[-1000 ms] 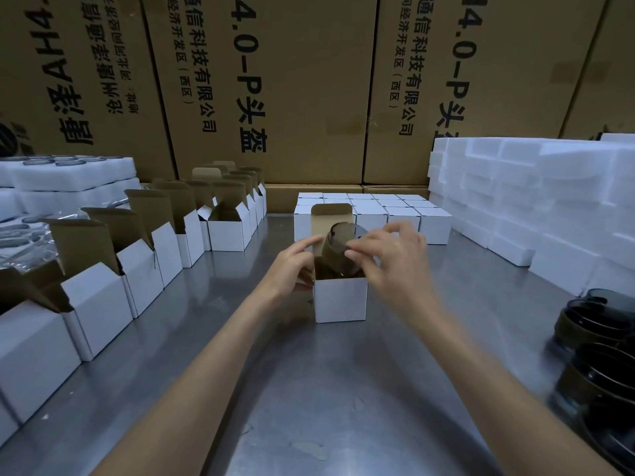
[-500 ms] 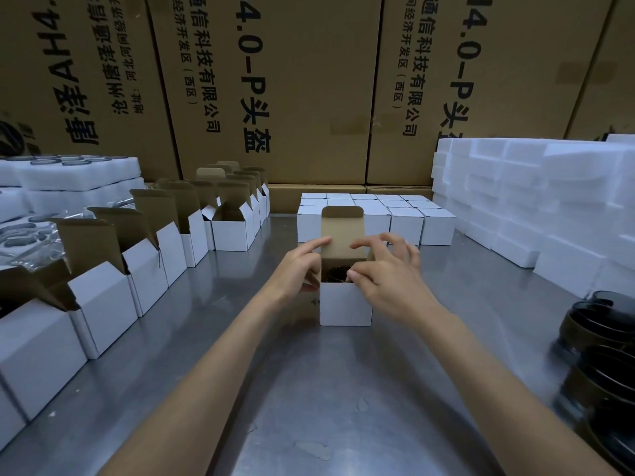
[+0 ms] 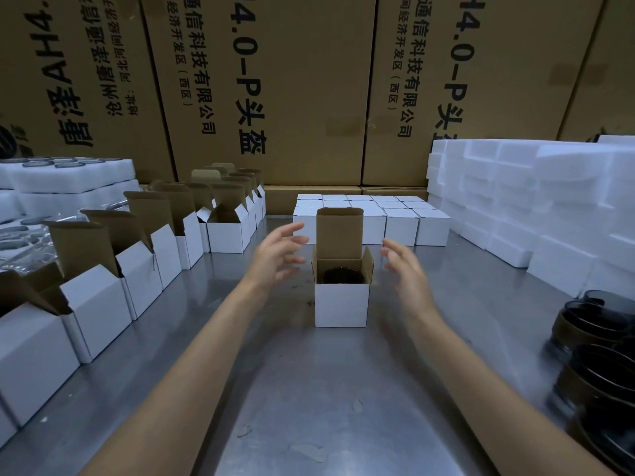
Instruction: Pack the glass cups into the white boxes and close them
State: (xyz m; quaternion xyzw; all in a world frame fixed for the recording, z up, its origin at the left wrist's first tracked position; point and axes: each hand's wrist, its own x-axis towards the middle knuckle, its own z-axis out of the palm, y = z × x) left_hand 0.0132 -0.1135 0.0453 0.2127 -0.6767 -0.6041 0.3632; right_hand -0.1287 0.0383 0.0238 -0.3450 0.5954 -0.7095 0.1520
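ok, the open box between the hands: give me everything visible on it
The box is a small white cardboard carton with a brown unprinted inside, standing upright on the metal table. Its lid flap stands straight up at the back, and both side flaps are raised, so it is not closed. A dark glass cup sits inside, only its rim showing. The left hand and right hand hover open on either side; neither touches it. Closed white boxes stand behind it.

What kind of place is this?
Probably a packing station in a warehouse or small factory: big printed cartons stacked behind, rows of small white boxes on a metal table, and stacked foam trays.
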